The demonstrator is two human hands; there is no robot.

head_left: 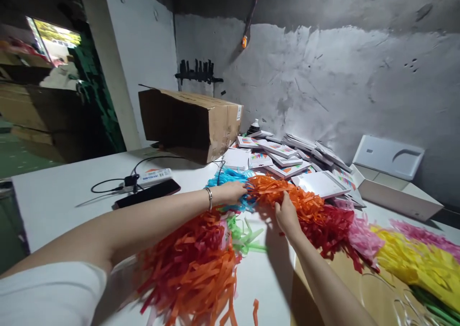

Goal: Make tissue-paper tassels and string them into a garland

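Note:
A garland of paper tassels runs across the white table [64,196]: an orange tassel [287,194], then red [327,225], pink [362,237] and yellow [417,259] ones to the right. My left hand [233,191] grips the left end of the orange tassel, right beside a blue tassel [228,176]. My right hand [285,216] pinches the same orange tassel from below, near its middle. A heap of red and orange tassels [194,264] lies under my left forearm, with green strips [244,235] beside it.
A brown cardboard box [190,122] lies on its side at the back. A pile of flat white packets [283,161] sits behind the tassels. A black phone [147,193], a power strip [153,176] and cable lie left. An open white box [391,182] stands right.

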